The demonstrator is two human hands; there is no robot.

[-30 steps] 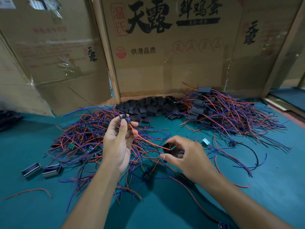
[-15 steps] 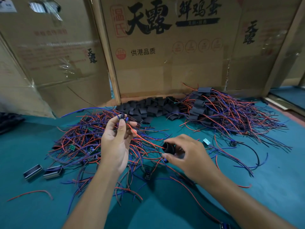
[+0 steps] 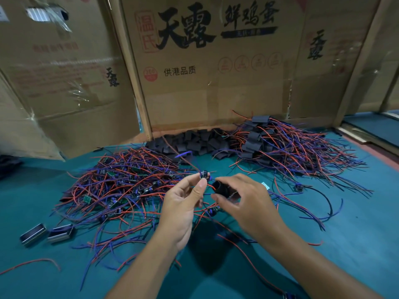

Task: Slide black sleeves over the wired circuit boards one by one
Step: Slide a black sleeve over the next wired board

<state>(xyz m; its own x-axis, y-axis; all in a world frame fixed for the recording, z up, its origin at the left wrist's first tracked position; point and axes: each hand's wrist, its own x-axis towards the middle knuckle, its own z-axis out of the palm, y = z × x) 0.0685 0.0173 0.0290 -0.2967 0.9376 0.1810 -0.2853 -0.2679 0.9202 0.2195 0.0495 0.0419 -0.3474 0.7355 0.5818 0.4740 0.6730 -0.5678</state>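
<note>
My left hand (image 3: pixel 183 203) pinches a small wired circuit board (image 3: pixel 204 175) between thumb and fingers, its dark capacitor end up, red and blue wires trailing down. My right hand (image 3: pixel 244 201) grips a black sleeve (image 3: pixel 220 187) with its open mouth facing the board, a finger's width to the right of it. A heap of bare wired boards (image 3: pixel 125 182) lies to the left. Loose black sleeves (image 3: pixel 194 143) are piled at the back. Sleeved boards (image 3: pixel 280 145) lie heaped at the back right.
Cardboard boxes (image 3: pixel 205 72) wall off the back of the teal table (image 3: pixel 356 244). Two small metal cases (image 3: pixel 46 234) lie at the left. Stray wires (image 3: pixel 313 203) trail at the right, and a loose red wire (image 3: pixel 32 264) lies near the front left edge.
My left hand moved right with the board towards my right hand. The right hand lifted the sleeve, so board and sleeve mouth are now close together.
</note>
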